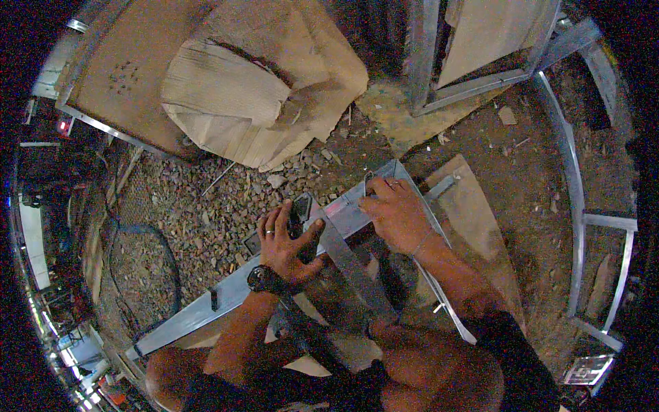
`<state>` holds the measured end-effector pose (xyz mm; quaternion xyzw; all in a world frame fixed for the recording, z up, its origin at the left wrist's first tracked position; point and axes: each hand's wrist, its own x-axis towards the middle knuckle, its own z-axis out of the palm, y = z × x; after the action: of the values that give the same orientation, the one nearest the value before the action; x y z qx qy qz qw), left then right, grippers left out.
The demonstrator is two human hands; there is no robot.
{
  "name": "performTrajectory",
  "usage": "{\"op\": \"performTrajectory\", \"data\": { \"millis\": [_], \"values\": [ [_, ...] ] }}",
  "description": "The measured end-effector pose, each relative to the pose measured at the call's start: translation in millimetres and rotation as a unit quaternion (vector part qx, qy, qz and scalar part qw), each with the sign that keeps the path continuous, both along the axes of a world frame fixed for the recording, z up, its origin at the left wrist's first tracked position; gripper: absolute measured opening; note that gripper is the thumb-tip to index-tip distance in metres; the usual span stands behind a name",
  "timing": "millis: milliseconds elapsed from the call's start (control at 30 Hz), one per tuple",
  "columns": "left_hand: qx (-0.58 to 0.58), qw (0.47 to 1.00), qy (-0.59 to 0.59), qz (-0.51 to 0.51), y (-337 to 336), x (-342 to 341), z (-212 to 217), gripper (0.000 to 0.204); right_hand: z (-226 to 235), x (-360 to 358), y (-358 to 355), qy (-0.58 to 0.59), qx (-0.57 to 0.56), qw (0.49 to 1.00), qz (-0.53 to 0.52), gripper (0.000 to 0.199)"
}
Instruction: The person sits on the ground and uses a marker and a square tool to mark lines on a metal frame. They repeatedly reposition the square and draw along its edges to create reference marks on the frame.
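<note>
Two hands worked at one corner of a metal frame (pixel 274 278) lying on gravel (pixel 206 213). Left hand (pixel 285 244) was wrapped around a dark tool (pixel 299 213), its tip pointing away from the body onto the long rail, which ran from lower left up to the corner. Right hand (pixel 397 214) pressed flat on that corner (pixel 388 172), fingers together, just right of the tool and nearer the joint.

Smooth shiny metal frame (pixel 343 213) at centre, matt black plastic tool (pixel 299 214) beside it, rough gravel floor (pixel 206 213) at 9 o'clock, creased matt cardboard (pixel 226 89) at 11 o'clock
</note>
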<state>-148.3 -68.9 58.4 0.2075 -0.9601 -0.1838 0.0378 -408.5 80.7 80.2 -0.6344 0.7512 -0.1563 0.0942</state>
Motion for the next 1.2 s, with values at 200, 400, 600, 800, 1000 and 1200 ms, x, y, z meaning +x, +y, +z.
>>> {"op": "performTrajectory", "data": {
  "millis": [200, 400, 600, 800, 1000, 1200],
  "values": [
    [0.023, 1.000, -0.008, 0.014, 2, 2, -2, 0.078, 10, -2, 7, 0.018, 0.010, 1.000, -0.012, 0.021],
    [-0.012, 1.000, -0.005, 0.000, -2, 3, 1, 0.079, 40, -11, 17, -0.086, -0.009, 0.985, -0.151, 0.021],
    [0.010, 1.000, -0.007, 0.016, 2, 0, -2, 0.079, 24, 5, 94, -0.137, 0.001, 0.923, -0.359, 0.032],
    [0.009, 1.000, 0.001, 0.009, 0, 5, -9, 0.078, -8, 33, 117, 0.017, -0.054, 0.936, -0.349, 0.039],
    [0.012, 1.000, -0.003, 0.007, -1, 4, -2, 0.074, 17, 35, 111, -0.134, -0.084, 0.894, -0.420, 0.030],
    [0.007, 1.000, -0.009, -0.002, 0, -1, 4, 0.071, 43, 77, 51, -0.304, -0.035, 0.917, -0.256, 0.026]
  ]
}}
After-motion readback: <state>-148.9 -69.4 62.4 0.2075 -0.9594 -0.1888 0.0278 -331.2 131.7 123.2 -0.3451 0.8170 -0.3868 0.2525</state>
